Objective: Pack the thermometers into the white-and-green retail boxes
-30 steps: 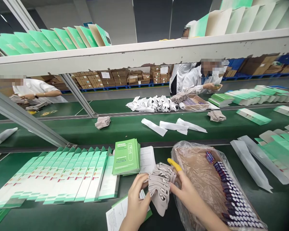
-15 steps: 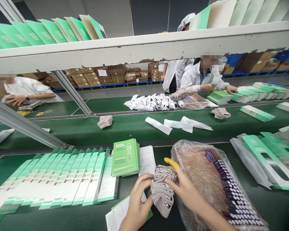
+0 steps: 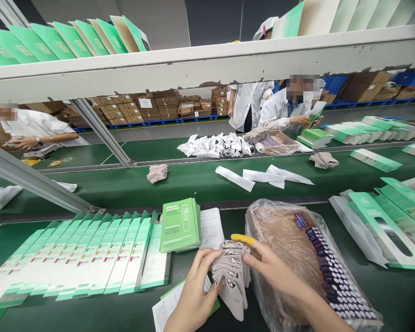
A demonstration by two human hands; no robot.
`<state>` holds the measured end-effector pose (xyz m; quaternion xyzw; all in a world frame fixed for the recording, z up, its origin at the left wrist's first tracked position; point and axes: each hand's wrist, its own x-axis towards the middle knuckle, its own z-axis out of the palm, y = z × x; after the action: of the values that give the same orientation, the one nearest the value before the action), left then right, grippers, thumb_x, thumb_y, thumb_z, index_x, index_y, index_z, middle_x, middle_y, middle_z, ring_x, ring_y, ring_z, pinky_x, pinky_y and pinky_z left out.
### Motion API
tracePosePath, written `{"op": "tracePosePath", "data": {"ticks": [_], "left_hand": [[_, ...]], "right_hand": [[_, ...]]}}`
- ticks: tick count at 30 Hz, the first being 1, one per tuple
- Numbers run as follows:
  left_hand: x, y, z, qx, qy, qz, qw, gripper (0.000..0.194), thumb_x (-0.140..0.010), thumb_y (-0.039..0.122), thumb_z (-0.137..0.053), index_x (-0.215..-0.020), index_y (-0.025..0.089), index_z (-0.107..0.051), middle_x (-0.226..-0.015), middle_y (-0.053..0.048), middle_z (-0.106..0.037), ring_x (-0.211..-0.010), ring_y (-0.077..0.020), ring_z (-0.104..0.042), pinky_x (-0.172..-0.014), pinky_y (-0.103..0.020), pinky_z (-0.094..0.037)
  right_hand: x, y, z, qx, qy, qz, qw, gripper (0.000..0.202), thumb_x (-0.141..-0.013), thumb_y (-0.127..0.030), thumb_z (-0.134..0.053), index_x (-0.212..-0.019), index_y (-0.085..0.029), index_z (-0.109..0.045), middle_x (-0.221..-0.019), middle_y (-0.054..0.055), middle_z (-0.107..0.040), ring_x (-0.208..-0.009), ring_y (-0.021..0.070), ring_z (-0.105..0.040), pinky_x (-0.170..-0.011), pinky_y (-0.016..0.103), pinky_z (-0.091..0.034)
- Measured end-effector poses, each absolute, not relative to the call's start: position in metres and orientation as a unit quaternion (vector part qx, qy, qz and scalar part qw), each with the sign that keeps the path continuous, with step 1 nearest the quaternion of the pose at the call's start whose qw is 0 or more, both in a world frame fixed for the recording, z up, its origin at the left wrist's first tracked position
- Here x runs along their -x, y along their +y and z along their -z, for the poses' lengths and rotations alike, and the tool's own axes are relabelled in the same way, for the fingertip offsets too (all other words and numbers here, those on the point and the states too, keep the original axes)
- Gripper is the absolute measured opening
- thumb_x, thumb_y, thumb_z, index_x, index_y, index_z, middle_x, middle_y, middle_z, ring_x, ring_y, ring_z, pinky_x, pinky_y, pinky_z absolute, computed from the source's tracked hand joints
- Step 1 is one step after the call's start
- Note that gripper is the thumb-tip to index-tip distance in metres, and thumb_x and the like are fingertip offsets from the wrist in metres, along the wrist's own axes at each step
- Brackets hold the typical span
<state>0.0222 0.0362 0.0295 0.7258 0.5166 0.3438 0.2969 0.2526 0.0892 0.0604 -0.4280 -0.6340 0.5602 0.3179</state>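
Between my hands is a bundle of folded grey-beige cloth pouches point(image 3: 232, 272), with small shiny bits along its folds. My left hand point(image 3: 197, 286) grips its left side, thumb below and fingers above. On its right side, my right hand point(image 3: 263, 263) pinches it, and a yellow finger cot point(image 3: 242, 239) covers the index fingertip. Beneath my left hand lie a printed white sheet point(image 3: 163, 311) and a partly hidden green booklet. Just behind the bundle stands a stack of green booklets point(image 3: 180, 226) marked Infrared Thermometer. A plastic-lined carton of batteries point(image 3: 280, 249) sits beside my right hand.
Green-and-white boxes point(image 3: 86, 253) stand in a row at left; more boxes point(image 3: 387, 226) lie at right. A conveyor belt point(image 3: 190, 184) carries white strips point(image 3: 235, 178) and pouch bundles point(image 3: 157, 173). An overhead shelf point(image 3: 207, 67) crosses above. Co-workers in white point(image 3: 276, 108) work opposite.
The bundle in my hands has turned slightly and its lower folds have spread. Things on the belt have shifted right. A co-worker opposite now holds up a green-and-white box.
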Motion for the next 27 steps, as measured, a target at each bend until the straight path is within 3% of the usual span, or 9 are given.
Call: {"op": "tracePosePath", "data": {"ticks": [6, 9, 14, 18, 21, 23, 27], "left_hand": [[-0.018, 0.039, -0.015, -0.786, 0.521, -0.306, 0.132, 0.056, -0.093, 0.015, -0.05, -0.145, 0.031, -0.038, -0.126, -0.012, -0.058, -0.114, -0.0275, -0.061, -0.087, -0.036, -0.055], [-0.021, 0.037, -0.021, -0.778, 0.527, -0.296, 0.17, 0.06, -0.09, 0.01, -0.051, -0.144, 0.03, -0.035, -0.127, -0.011, -0.058, -0.115, -0.0259, -0.059, -0.089, -0.035, -0.054], [-0.027, 0.035, -0.03, -0.76, 0.502, -0.323, 0.258, 0.04, -0.08, 0.002, -0.055, -0.111, 0.026, -0.046, -0.11, -0.007, -0.056, -0.105, -0.0229, -0.058, -0.087, -0.034, -0.05], [-0.024, 0.029, -0.018, -0.747, 0.429, -0.394, 0.32, 0.034, -0.08, 0.002, -0.053, -0.103, 0.026, -0.042, -0.123, -0.009, -0.052, -0.114, -0.0247, -0.054, -0.096, -0.038, -0.045], [-0.018, 0.031, -0.022, -0.666, 0.436, -0.464, 0.389, 0.026, -0.089, 0.018, -0.056, -0.109, 0.026, -0.042, -0.116, -0.009, -0.055, -0.106, -0.0242, -0.058, -0.09, -0.036, -0.048], [-0.016, 0.044, -0.039, -0.599, 0.484, -0.492, 0.406, 0.032, -0.092, 0.027, -0.058, -0.119, 0.025, -0.041, -0.115, -0.008, -0.055, -0.106, -0.0247, -0.059, -0.09, -0.036, -0.049], [-0.027, 0.099, -0.079, -0.607, 0.526, -0.474, 0.361, 0.039, -0.096, 0.024, -0.047, -0.134, 0.026, -0.036, -0.131, -0.01, -0.052, -0.118, -0.0252, -0.056, -0.1, -0.04, -0.045]], "right_hand": [[-0.247, 0.091, -0.05, 0.469, -0.639, -0.527, 0.306, 0.055, -0.084, -0.027, -0.065, -0.137, -0.024, -0.053, -0.087, 0.002, -0.071, -0.089, 0.0247, -0.068, -0.086, 0.042, -0.055], [-0.242, 0.092, -0.045, 0.488, -0.652, -0.496, 0.301, 0.049, -0.084, -0.025, -0.063, -0.132, -0.023, -0.055, -0.091, 0.003, -0.07, -0.089, 0.0237, -0.068, -0.087, 0.041, -0.053], [-0.24, 0.1, -0.036, 0.481, -0.68, -0.45, 0.322, 0.035, -0.083, -0.025, -0.059, -0.118, -0.019, -0.06, -0.118, 0.008, -0.068, -0.115, 0.0253, -0.061, -0.104, 0.042, -0.044], [-0.253, 0.118, -0.035, 0.509, -0.696, -0.401, 0.311, 0.032, -0.089, -0.03, -0.048, -0.117, -0.017, -0.057, -0.119, 0.011, -0.067, -0.114, 0.0248, -0.062, -0.101, 0.04, -0.047], [-0.265, 0.131, -0.04, 0.513, -0.724, -0.365, 0.281, 0.034, -0.089, -0.025, -0.046, -0.12, -0.016, -0.056, -0.121, 0.012, -0.067, -0.113, 0.0253, -0.063, -0.099, 0.04, -0.048], [-0.267, 0.136, -0.041, 0.5, -0.759, -0.338, 0.244, 0.034, -0.085, -0.021, -0.05, -0.118, -0.018, -0.058, -0.117, 0.01, -0.068, -0.108, 0.0245, -0.064, -0.096, 0.038, -0.048], [-0.256, 0.139, -0.03, 0.478, -0.823, -0.258, 0.166, 0.028, -0.082, -0.013, -0.051, -0.107, -0.014, -0.064, -0.102, 0.012, -0.071, -0.094, 0.0255, -0.067, -0.086, 0.037, -0.05]]}}
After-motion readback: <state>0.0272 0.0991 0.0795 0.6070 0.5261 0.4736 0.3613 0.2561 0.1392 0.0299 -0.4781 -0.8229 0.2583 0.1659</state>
